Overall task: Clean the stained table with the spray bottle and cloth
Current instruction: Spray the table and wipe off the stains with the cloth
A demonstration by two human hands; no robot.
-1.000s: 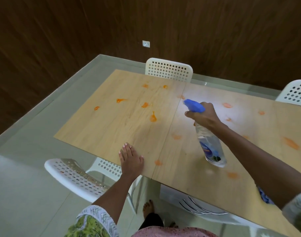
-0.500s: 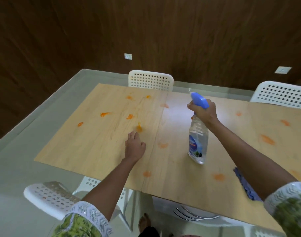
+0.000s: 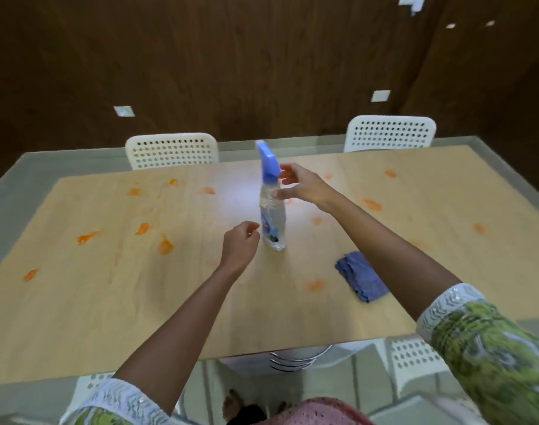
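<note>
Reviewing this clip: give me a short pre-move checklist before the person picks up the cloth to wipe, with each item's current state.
1. Spray bottle upright on the table: ok.
2. Right hand free of the bottle: ok, fingers spread beside its neck, gripping nothing.
3. Left hand empty: ok, loosely curled, holding nothing.
4. Blue cloth within reach: ok, crumpled on the table under the right forearm.
5. Orange stains still to wipe: not ok, many remain across the top.
6. Stains wetted with spray: cannot tell.
</note>
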